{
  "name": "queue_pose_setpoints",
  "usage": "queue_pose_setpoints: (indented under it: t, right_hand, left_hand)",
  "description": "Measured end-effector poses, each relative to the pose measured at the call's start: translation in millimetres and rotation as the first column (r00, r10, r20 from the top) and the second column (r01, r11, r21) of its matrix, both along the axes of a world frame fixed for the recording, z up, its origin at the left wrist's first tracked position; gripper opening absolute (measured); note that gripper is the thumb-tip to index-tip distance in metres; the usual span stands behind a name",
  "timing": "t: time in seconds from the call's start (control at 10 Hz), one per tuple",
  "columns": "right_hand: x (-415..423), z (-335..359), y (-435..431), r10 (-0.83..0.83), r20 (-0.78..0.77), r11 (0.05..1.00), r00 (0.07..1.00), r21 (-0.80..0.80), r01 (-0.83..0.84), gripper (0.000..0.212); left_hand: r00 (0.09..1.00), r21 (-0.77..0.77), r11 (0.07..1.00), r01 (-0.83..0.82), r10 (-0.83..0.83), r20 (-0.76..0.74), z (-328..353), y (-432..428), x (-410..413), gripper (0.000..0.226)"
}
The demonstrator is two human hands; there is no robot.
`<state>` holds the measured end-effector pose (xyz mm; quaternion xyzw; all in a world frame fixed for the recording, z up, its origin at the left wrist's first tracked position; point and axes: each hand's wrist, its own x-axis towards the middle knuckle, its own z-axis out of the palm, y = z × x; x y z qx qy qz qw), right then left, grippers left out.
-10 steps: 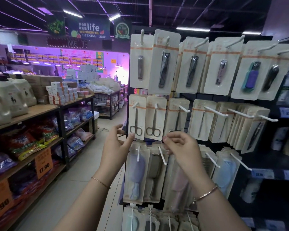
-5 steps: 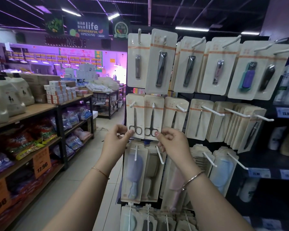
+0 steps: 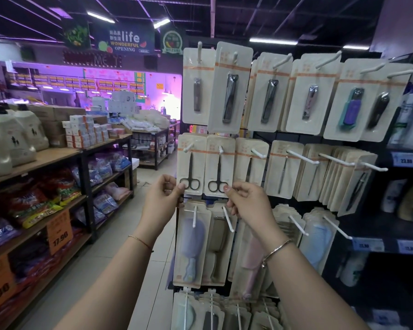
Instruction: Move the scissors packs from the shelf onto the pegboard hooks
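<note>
Nearest the camera, the left hand (image 3: pixel 162 198) and right hand (image 3: pixel 246 203) had risen from the comb packs (image 3: pixel 191 244) a second before to the row above. The left hand, loose then, now had its thumb on the front of the lower left corner of the left scissors pack (image 3: pixel 191 163), with the fingers curled behind, so it pinched the card. The right hand pinched the lower right corner of the right scissors pack (image 3: pixel 219 163) in the same way.

Both packs hung side by side, touching, at the left edge of the pegboard (image 3: pixel 286 136) in its second row. Each sat on its own white hook (image 3: pixel 221 148), just under the nail clipper packs (image 3: pixel 229 91).

With both cards already threaded and hanging straight, the hands seemed to be squaring and steadying them, not loading them. For these two packs the hanging step looked finished.

Farther off to the left, the wooden shelf (image 3: pixel 57 156) carried jugs and boxes; no scissors packs could be made out there.
</note>
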<state>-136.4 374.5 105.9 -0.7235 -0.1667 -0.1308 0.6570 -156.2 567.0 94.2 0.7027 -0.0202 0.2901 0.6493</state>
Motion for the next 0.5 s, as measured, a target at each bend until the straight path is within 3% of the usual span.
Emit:
queue_pose_setpoints:
  t: [0.4, 0.5]
  right_hand:
    - [-12.0, 0.7, -3.4, -0.006, -0.038, 0.998, 0.999, 0.061, 0.008, 0.006]
    - [-19.3, 1.8, -8.6, -0.064, 0.029, 0.998, 0.998, -0.011, 0.064, 0.014]
  left_hand:
    - [0.999, 0.026, 1.0, -0.011, 0.012, -0.04, 1.6, -2.8, -13.9, 0.018]
    - [0.997, 0.094, 0.994, -0.059, 0.064, -0.047, 2.0, -1.4, -19.1, 0.015]
